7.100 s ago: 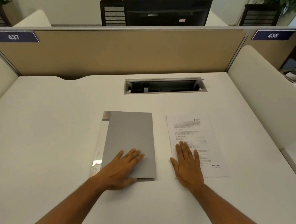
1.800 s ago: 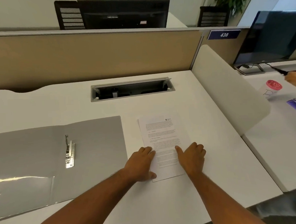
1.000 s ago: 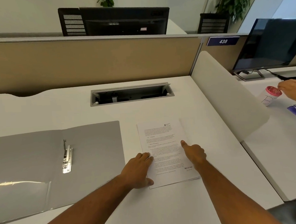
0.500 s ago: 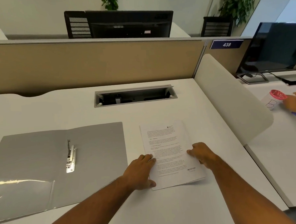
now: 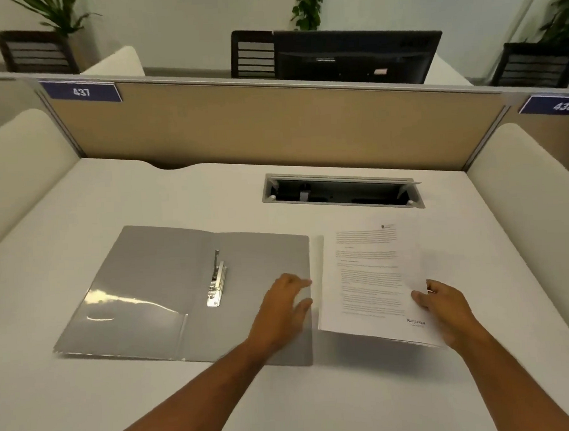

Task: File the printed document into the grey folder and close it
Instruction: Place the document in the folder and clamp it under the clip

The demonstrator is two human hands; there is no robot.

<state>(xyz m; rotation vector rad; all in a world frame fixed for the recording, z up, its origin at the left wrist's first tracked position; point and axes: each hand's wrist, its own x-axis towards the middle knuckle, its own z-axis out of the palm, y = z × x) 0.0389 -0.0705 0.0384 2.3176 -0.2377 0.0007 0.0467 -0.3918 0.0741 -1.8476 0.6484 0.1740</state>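
Observation:
The grey folder [image 5: 154, 281] lies open and flat on the white desk, with a metal fastener clip [image 5: 216, 278] along its spine and a clear pocket on its left flap. The printed document [image 5: 368, 276] is just right of the folder, its near right edge lifted off the desk. My right hand [image 5: 446, 309] pinches that lower right edge. My left hand [image 5: 281, 311] hovers with spread fingers over the folder's right flap, next to the paper's left edge.
An open cable tray [image 5: 341, 192] is set into the desk [image 5: 79, 226] behind the paper. A tan partition [image 5: 272, 127] closes the back, and white side dividers [image 5: 532, 182] stand at left and right. A dark monitor [image 5: 357, 56] sits beyond the partition.
My right hand has gripped the paper's right edge and lifted it. My left hand came off the paper and now sits over the folder. The view swung left.

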